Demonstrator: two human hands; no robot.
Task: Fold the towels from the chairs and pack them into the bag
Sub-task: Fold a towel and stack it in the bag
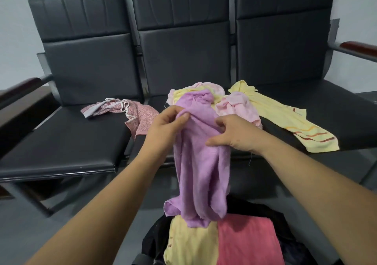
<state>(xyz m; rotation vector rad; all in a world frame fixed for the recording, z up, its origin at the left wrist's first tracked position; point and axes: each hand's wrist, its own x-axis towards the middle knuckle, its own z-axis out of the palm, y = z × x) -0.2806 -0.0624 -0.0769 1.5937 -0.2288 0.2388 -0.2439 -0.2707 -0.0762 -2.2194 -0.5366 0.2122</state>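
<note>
A purple towel point(202, 168) hangs bunched in front of the chairs, its lower end drooping onto the bag. My left hand point(165, 128) pinches its upper left edge between thumb and fingers. My right hand point(234, 134) grips its upper right part with curled fingers. Below, a black bag point(285, 242) lies open with a folded yellow towel point(191, 242) and a folded coral towel point(246, 240) inside. On the chairs lie a patterned pink towel point(140, 111), a light pink towel point(238, 105), a long yellow towel point(285, 119) and a pale yellow-pink pile point(195, 89).
A row of three black padded chairs point(87, 134) stands against a pale wall, with wooden armrests at the left point(22, 87) and right point(361, 48). The floor point(30, 224) is dark grey.
</note>
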